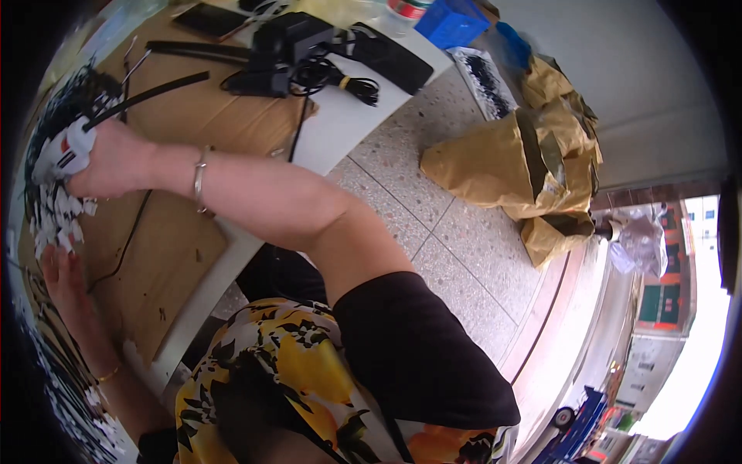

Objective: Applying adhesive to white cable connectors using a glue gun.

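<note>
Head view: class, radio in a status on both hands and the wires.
Right hand: gripping white device. Left hand: at white-tipped wires, grip unclear. Thin black cord lying across brown cardboard.

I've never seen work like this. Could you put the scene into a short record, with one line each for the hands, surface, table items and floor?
Right hand: the right hand is closed around a white tool; a black stick juts out by it
Left hand: the left hand is at a bundle of white-tipped strands; its grip is unclear
Surface: brown cardboard on a white table
Table items: black boxy device, coiled black cable, blue box
Floor: brown paper bags on speckled tiles
</note>
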